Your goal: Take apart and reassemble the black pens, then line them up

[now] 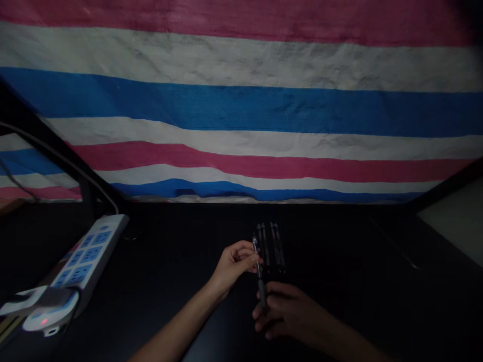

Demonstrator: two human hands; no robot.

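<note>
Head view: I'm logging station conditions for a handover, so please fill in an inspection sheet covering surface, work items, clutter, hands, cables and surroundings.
Surface: black table, dimly lit.
Work items: one pen, held up at a tilt; several slim pen-like items lie side by side beyond the hands, too dark to detail.
Clutter: white power strip at left, red light lit.
Hands: left hand pinches the pen; right hand is at its near end, grip unclear.
Cables: a light cable runs to the strip's far end.
Surroundings: striped sheet behind the table.
</note>
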